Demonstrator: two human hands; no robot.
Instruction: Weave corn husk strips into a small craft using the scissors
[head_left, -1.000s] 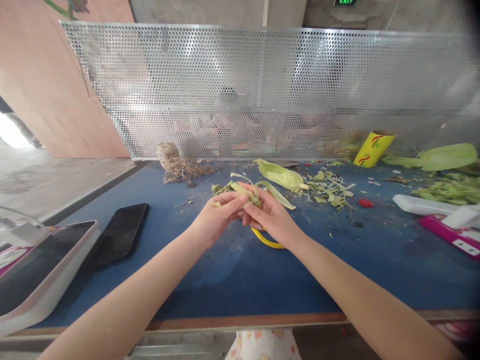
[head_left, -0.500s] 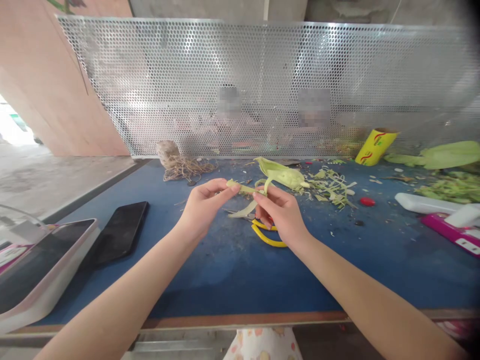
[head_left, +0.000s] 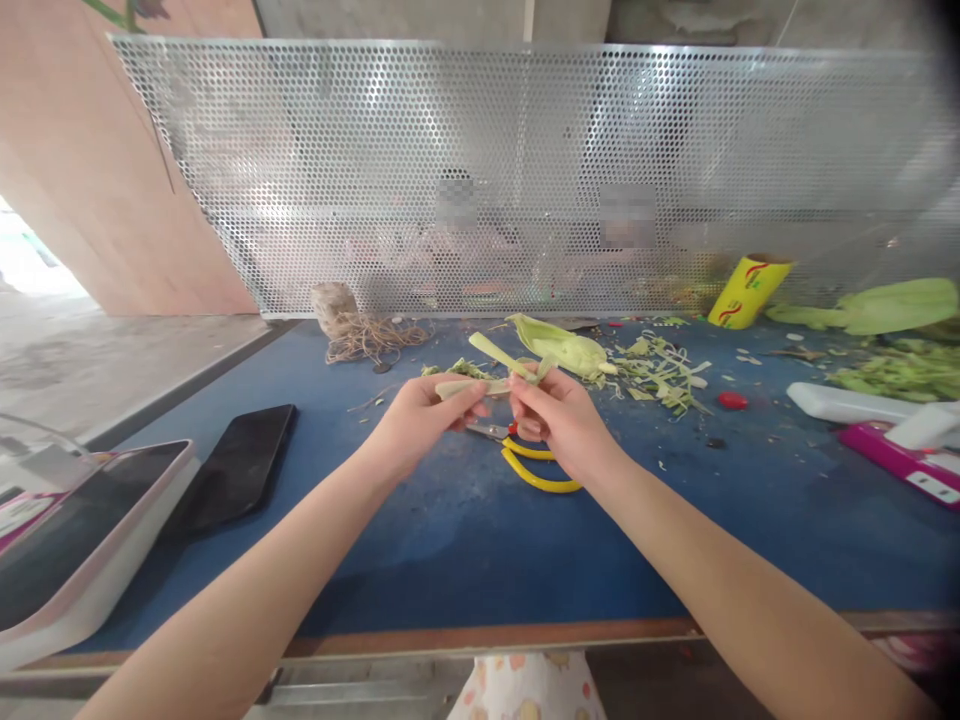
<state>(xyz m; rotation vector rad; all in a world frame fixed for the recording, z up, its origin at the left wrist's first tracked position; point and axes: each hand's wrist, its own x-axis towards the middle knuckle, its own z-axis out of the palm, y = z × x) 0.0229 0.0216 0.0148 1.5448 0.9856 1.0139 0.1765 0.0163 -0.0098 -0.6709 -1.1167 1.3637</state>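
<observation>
My left hand (head_left: pixel 427 425) pinches one end of a pale green corn husk strip (head_left: pixel 496 387). At the strip's other end, my right hand (head_left: pixel 566 420) has its thumb and fingers closed, so the strip spans the short gap between both hands. A second husk piece (head_left: pixel 493 350) sticks up to the left from the right-hand fingers; how the pieces join there is hidden. Below the hands lie scissors with yellow handles (head_left: pixel 536 484), partly covered by my right hand. Beyond my right hand rests a larger green corn husk (head_left: pixel 566 350), with husk shreds (head_left: pixel 664 378) beside it.
On the blue tabletop (head_left: pixel 450 570) lie a black phone (head_left: pixel 244 465) and a white-rimmed device (head_left: pixel 90 530) at left. Tangled twine (head_left: pixel 367 338) sits at the back. At right are a yellow roll (head_left: pixel 748 292) and a pink-and-white power strip (head_left: pixel 900 455). A perforated metal screen (head_left: pixel 525 120) stands behind.
My left hand has moved slightly right and lower, holding a different part of the husk. One strip that hung down now lies across between the hands, and another points up-left. Green bits behind my left hand show.
</observation>
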